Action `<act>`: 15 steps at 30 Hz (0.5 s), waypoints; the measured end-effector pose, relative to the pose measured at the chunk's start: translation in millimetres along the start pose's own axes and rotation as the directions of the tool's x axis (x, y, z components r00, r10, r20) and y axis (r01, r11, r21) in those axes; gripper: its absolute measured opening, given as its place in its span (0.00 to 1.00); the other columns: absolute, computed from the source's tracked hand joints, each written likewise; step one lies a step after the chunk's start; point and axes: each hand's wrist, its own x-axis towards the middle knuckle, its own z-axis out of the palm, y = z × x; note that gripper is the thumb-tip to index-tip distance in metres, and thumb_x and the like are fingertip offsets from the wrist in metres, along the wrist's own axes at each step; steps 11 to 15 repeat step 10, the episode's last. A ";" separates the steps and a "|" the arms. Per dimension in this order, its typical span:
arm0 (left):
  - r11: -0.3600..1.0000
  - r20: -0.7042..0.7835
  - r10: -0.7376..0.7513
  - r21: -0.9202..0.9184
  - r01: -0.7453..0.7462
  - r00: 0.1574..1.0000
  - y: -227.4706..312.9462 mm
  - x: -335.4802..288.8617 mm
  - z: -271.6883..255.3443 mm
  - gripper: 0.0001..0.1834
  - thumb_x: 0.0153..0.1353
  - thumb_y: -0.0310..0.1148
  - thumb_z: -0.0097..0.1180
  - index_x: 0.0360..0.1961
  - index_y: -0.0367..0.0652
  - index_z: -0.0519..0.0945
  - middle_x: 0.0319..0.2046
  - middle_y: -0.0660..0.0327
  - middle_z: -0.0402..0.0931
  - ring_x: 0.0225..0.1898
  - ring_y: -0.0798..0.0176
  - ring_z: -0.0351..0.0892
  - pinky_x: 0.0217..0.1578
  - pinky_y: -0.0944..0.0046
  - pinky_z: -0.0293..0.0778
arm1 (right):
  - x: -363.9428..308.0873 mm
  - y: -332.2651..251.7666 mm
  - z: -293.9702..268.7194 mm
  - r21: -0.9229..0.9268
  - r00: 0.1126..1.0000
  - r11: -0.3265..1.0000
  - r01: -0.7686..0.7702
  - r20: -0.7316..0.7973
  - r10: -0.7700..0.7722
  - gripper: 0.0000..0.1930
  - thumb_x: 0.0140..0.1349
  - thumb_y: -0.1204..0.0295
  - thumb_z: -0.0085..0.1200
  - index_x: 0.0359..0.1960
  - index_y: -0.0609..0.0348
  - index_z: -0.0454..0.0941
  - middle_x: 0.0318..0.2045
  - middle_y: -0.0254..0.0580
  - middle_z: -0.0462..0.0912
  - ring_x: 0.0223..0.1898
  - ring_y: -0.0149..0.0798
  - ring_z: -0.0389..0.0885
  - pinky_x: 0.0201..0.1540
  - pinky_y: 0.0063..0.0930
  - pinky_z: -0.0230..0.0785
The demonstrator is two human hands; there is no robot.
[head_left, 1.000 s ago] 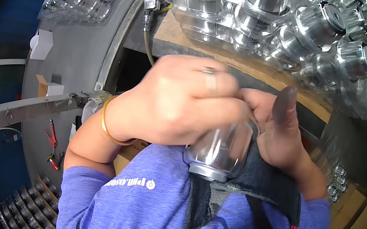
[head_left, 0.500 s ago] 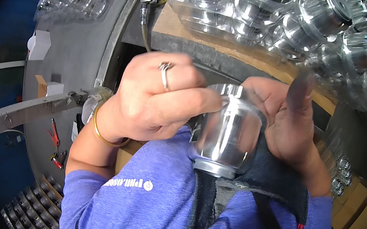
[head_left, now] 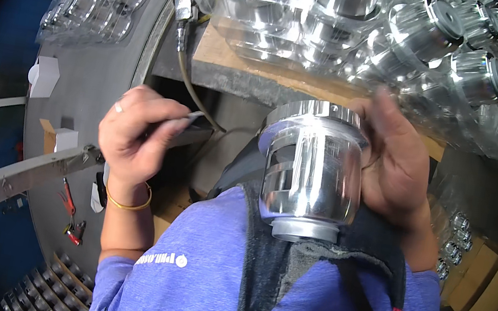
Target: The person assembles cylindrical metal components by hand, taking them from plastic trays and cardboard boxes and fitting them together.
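A mirror-bright metal cylinder [head_left: 314, 176] stands in front of my chest, with a wide flange at its top, a narrower foot below and a cut-out in its left side. My right hand [head_left: 396, 163] grips it from the right near the flange; the thumb is blurred and the fingers behind the flange are partly hidden. Off to the left, apart from the cylinder, my left hand [head_left: 140, 134] is closed in a pinch. A small thin pale piece [head_left: 193, 115] sticks out between its thumb and forefinger, too small to name.
Clear plastic trays [head_left: 251, 24] of similar shiny cylinders fill the bench's far side, over a cardboard sheet [head_left: 227, 50]. A hose with a metal fitting [head_left: 184, 13] hangs by the bench edge. Red-handled pliers [head_left: 67, 196] lie left; dark parts [head_left: 52, 287] stand lower left; a cardboard box [head_left: 484, 287] is at right.
My left hand has moved left, away from the cylinder, with the small pale piece now showing in its pinch. The cylinder stays in my right hand, its cut-out now plainer to see.
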 end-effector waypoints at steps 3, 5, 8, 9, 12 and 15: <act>0.995 -0.143 -0.104 -0.025 0.101 0.984 -5.8 -7.2 2.7 0.06 0.43 0.17 0.60 0.24 0.35 0.77 0.20 0.60 0.74 0.21 0.67 0.69 0.24 0.71 0.64 | 5.6 -0.2 9.0 -0.056 0.989 0.995 -0.082 -0.126 0.075 0.16 0.66 0.68 0.41 0.43 0.73 0.70 0.38 0.50 0.77 0.39 0.37 0.78 0.45 0.29 0.71; 0.987 -0.142 -0.150 -0.083 0.139 0.978 -5.7 -8.1 7.7 0.05 0.44 0.18 0.59 0.24 0.35 0.77 0.21 0.60 0.74 0.21 0.68 0.69 0.23 0.71 0.64 | 9.2 -0.1 7.3 -0.084 0.994 0.993 -0.080 -0.085 0.073 0.17 0.66 0.68 0.41 0.44 0.73 0.70 0.39 0.50 0.77 0.40 0.38 0.77 0.47 0.29 0.70; 0.980 -0.063 -0.198 -0.048 0.195 0.978 -6.3 -12.7 7.6 0.05 0.44 0.19 0.59 0.24 0.34 0.76 0.21 0.60 0.73 0.23 0.68 0.68 0.26 0.71 0.62 | 17.3 -2.0 7.6 -0.097 0.993 0.989 -0.115 -0.046 0.111 0.17 0.65 0.68 0.41 0.46 0.73 0.69 0.42 0.51 0.77 0.44 0.40 0.76 0.51 0.30 0.67; 0.985 -0.062 -0.171 -0.043 0.169 0.983 -9.0 -13.4 5.6 0.05 0.44 0.20 0.60 0.24 0.35 0.76 0.21 0.60 0.73 0.23 0.67 0.68 0.26 0.70 0.63 | 20.1 -1.8 8.7 -0.074 0.992 0.990 -0.116 -0.052 0.113 0.17 0.65 0.68 0.41 0.47 0.73 0.69 0.42 0.51 0.76 0.44 0.40 0.76 0.52 0.30 0.67; 0.988 -0.097 -0.153 -0.027 0.151 0.983 -12.1 -13.7 5.3 0.06 0.42 0.21 0.61 0.24 0.36 0.78 0.20 0.61 0.75 0.20 0.66 0.70 0.22 0.70 0.65 | 22.2 -0.1 10.1 -0.050 0.992 0.992 -0.119 -0.058 0.116 0.18 0.65 0.67 0.41 0.47 0.73 0.69 0.42 0.51 0.76 0.45 0.40 0.76 0.52 0.30 0.66; 0.988 -0.097 -0.153 -0.027 0.151 0.983 -12.1 -13.7 5.3 0.06 0.42 0.21 0.61 0.24 0.36 0.78 0.20 0.61 0.75 0.20 0.66 0.70 0.22 0.70 0.65 | 22.2 -0.1 10.1 -0.050 0.992 0.992 -0.119 -0.058 0.116 0.18 0.65 0.67 0.41 0.47 0.73 0.69 0.42 0.51 0.76 0.45 0.40 0.76 0.52 0.30 0.66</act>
